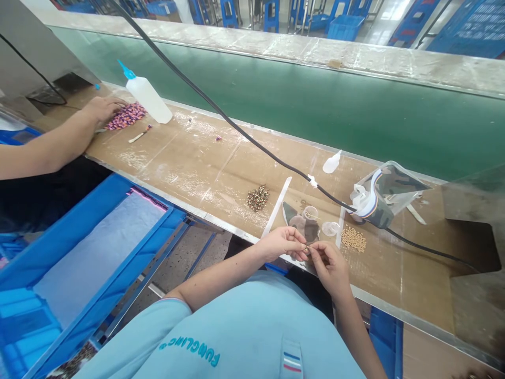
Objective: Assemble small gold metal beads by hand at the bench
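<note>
Fingertip to fingertip, my left hand [287,243] and my right hand [329,265] meet at the table's front edge. Both pinch a tiny brownish-gold piece [306,248], too small to make out fully. Just beyond the fingers lie a clear plastic bag with dark content [305,230], a small round clear cup [311,212] and a clear round lid [330,228]. Left of them sits a pile of small dark-and-gold pieces [258,198]. To the right of my right hand, small tan pieces [354,239] are spread out.
A black cable [236,126] crosses above the table [189,173]. A lamp-like head with a clear shield [379,202] is at right. At far left, a co-worker's hand [103,109] touches pink-and-purple pieces [126,116] beside a white squeeze bottle [150,99]. A blue crate [106,252] stands lower left.
</note>
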The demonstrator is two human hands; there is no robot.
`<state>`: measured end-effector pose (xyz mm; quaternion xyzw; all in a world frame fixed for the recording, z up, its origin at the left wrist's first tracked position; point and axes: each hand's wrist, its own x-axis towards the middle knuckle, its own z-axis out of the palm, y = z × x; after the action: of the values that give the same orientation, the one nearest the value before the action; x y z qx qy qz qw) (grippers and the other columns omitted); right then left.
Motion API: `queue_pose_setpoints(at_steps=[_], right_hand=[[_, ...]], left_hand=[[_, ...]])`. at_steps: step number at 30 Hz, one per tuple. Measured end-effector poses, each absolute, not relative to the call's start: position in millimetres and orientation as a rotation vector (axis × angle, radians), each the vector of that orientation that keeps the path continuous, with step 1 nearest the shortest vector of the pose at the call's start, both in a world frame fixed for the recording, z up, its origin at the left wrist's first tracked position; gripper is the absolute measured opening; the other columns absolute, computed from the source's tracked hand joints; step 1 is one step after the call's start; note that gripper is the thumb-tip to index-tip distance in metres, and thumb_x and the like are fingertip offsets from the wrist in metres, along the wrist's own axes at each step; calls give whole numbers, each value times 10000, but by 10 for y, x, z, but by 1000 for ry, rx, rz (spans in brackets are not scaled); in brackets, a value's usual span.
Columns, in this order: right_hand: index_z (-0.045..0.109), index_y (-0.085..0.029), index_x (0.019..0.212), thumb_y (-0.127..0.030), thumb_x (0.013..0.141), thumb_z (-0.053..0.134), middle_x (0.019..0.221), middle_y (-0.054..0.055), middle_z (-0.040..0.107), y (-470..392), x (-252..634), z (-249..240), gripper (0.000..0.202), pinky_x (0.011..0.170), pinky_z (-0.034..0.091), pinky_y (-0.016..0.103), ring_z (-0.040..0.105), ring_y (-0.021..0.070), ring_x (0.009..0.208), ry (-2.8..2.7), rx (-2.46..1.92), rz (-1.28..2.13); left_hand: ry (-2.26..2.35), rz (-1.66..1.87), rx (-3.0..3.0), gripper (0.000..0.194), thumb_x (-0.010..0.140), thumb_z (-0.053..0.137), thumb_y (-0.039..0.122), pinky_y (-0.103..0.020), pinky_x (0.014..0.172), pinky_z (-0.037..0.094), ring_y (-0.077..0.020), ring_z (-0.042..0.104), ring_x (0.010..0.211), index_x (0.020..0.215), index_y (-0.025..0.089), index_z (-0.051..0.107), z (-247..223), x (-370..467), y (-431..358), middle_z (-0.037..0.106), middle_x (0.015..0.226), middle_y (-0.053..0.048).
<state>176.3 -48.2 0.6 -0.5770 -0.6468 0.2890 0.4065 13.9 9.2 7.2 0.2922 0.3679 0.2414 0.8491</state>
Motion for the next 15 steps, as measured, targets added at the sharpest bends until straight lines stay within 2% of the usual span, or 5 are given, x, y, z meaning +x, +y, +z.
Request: queue_pose_setpoints(at_steps=[15], right_hand=[[521,-230,781,-273,901,439,744,17,586,-467,1758,2,152,622,444,269,563,151,706,-1814,-1451,556]], left_hand=[[804,524,616,443,515,830,321,-229,526,490,-134,639,492,752,116,518,100,162,72,664,536,-40]])
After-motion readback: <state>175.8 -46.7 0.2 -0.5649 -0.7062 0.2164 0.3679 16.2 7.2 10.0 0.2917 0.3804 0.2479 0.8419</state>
